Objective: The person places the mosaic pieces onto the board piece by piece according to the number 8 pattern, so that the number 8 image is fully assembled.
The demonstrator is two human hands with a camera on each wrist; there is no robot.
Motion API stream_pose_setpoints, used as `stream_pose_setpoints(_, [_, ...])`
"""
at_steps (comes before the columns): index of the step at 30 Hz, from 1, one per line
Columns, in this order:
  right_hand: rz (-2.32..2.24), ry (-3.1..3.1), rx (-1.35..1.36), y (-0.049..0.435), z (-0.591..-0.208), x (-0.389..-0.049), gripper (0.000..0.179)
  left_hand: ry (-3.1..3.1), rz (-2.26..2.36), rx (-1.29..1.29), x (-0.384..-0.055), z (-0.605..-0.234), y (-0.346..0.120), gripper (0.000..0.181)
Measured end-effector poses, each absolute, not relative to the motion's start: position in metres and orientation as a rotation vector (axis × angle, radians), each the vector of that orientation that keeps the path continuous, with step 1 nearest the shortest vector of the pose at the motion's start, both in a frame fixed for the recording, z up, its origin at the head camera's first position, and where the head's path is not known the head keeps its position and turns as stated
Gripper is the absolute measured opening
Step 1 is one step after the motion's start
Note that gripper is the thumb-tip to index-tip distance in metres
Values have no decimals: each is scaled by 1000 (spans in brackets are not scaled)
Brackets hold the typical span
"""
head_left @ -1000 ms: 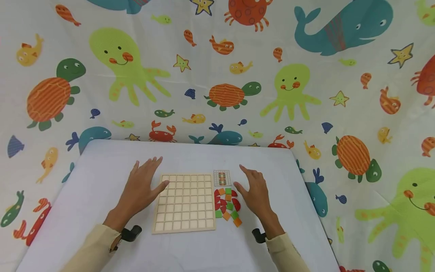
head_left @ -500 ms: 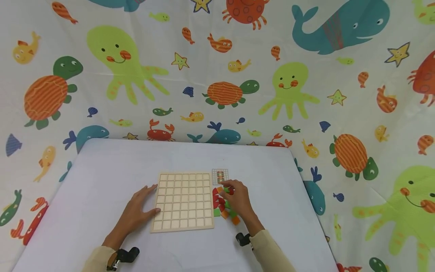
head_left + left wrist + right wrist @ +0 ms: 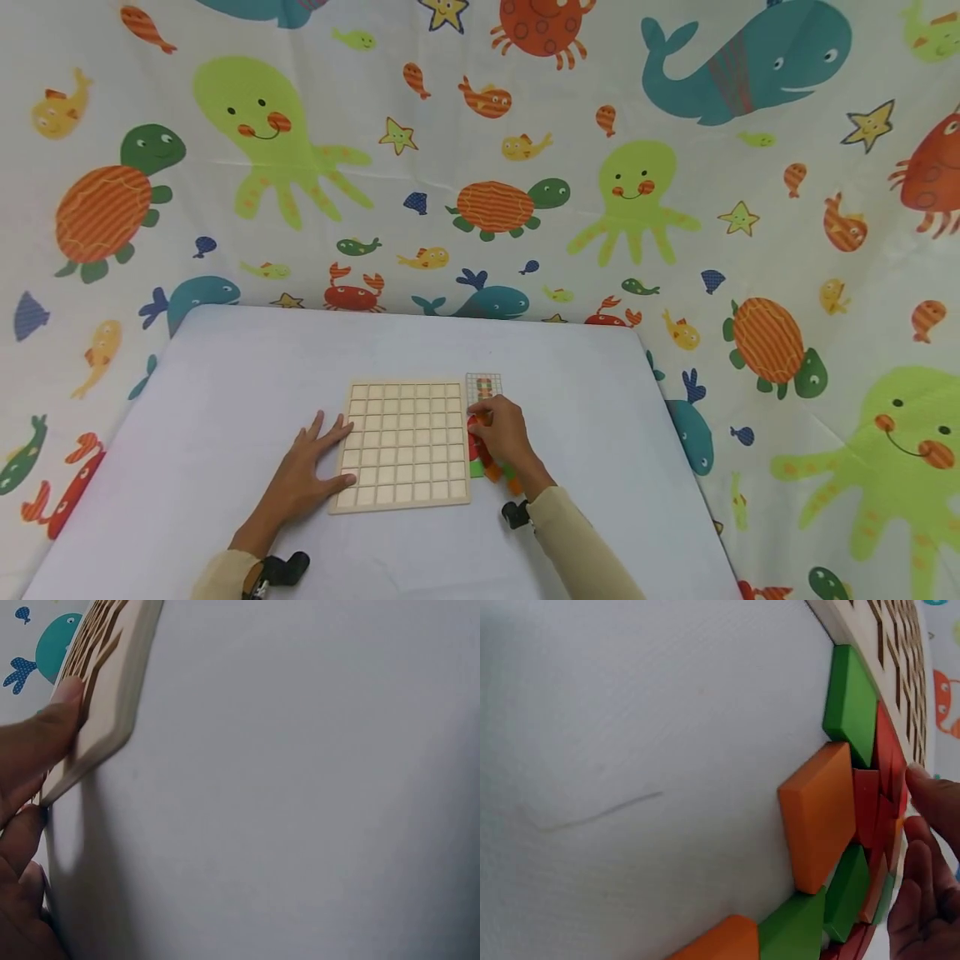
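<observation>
In the head view, a wooden grid board [image 3: 406, 446] with square compartments lies on the white table. My left hand [image 3: 303, 471] rests at its left edge, fingers spread; in the left wrist view its thumb [image 3: 69, 691] lies over the board's rim [image 3: 124, 712]. Right of the board, my right hand [image 3: 506, 433] bends over a pile of coloured wooden pieces, thumb and fingertips close to a red piece [image 3: 473, 448]. Green [image 3: 851, 705], orange [image 3: 817, 817] and red blocks [image 3: 866, 802] show in the right wrist view. I cannot tell whether the right fingertips pinch one.
A small printed card [image 3: 483, 384] with a grid and a coloured pattern lies behind the right hand, partly covered by it. The white table [image 3: 600, 433] extends around the board. A curtain [image 3: 420, 167] with sea animals hangs behind the table.
My left hand has come from above the board's left side down to its left edge. My right hand has moved left and down onto the coloured pieces, its fingers drawing closer together.
</observation>
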State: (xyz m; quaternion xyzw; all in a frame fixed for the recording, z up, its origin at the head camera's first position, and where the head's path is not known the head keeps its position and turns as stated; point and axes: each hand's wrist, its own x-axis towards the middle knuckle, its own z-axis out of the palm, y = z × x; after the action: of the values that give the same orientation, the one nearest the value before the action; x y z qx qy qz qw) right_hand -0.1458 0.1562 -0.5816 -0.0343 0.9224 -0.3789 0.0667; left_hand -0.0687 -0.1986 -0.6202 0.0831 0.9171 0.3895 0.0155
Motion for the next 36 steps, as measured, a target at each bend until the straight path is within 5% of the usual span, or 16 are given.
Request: stream_pose_setpoints(36, [-998,2860,-90,156,-583,-149,15,2888,1186,284,-67,-617,-198,89])
